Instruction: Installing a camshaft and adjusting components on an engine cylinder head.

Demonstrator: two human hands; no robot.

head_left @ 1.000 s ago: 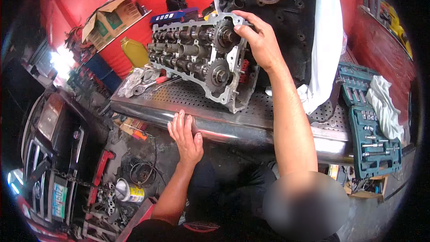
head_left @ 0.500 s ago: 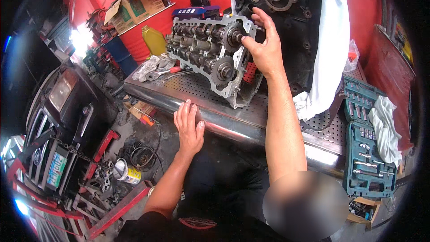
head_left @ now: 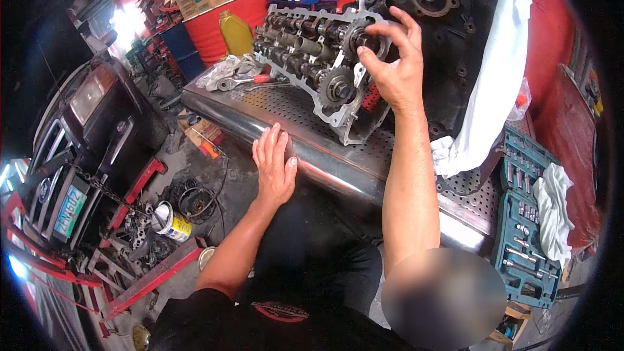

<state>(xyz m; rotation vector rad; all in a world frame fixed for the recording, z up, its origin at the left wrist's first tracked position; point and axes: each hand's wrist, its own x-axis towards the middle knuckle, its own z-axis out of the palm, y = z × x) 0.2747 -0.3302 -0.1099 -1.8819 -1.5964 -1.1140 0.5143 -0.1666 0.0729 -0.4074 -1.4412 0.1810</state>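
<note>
A cylinder head (head_left: pixel 305 52) with two rows of camshaft parts stands tilted on a perforated metal bench (head_left: pixel 273 105). Two toothed camshaft sprockets are at its near end: a lower sprocket (head_left: pixel 337 90) with a bolt in its middle, and an upper sprocket (head_left: pixel 357 29). My right hand (head_left: pixel 398 68) reaches up to the upper one. Its thumb and index finger close round the bolt at that sprocket's centre, while the other fingers are raised and curved. Fingers stretched out, my left hand (head_left: pixel 275 162) rests on the bench's rounded front edge and holds nothing.
Behind the cylinder head stands a dark engine block (head_left: pixel 432 45) with white cloth (head_left: pixel 500 71) draped along it. A ratchet (head_left: pixel 244 81) and a rag (head_left: pixel 224 68) lie at the bench's left. To the right is an open green socket set (head_left: pixel 526 247); a vehicle (head_left: pixel 97 130) stands left.
My right index finger has come down toward the thumb at the upper sprocket's bolt. My left hand stays on the bench edge. The view has shifted slightly.
</note>
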